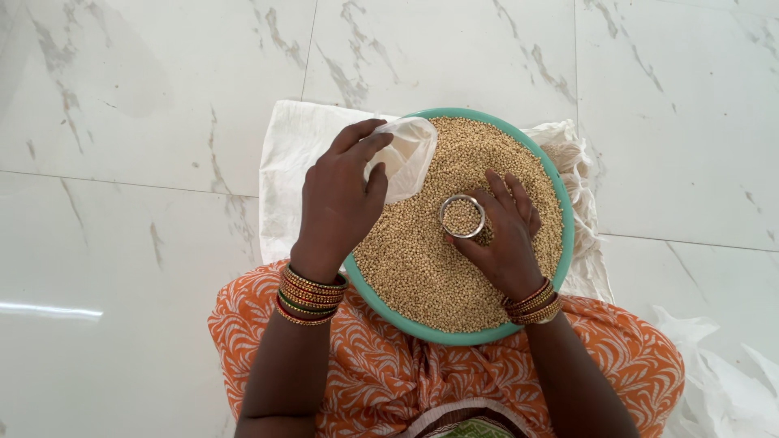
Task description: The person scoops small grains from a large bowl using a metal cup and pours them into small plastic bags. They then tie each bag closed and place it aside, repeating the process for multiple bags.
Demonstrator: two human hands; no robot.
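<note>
The left hand [339, 199] is curled, its fingers [367, 139] bent close together and pinching the edge of a thin clear plastic bag [403, 154] — the film is crumpled and translucent, and it hangs over the upper left rim of the basin. The thumb presses the bag from below against the other fingers, so the grip is narrow and closed on the plastic.

The right hand [505, 235] lies low on the grain with its fingers [513, 195] spread only a little and wrapped around a small round metal cup [462, 216]. The cup is shiny, with a thin bright rim, and it is filled level with the same grain. It sits near the middle of the basin, touching the heap, just below and to the right of the bag.

The grain [422, 259] is a mass of tiny pale tan beads, dry and even, filling a wide round basin [422, 328] of smooth teal plastic. The basin rests on the person's lap, over orange cloth printed with white leaf shapes [373, 365]. Both wrists carry stacks of slim bangles [310, 295] in gold, red and green. Under the basin lies a white cloth [284, 170] with a frayed, bunched edge — spread on a glossy white marble floor [146, 97] with grey veins.
</note>
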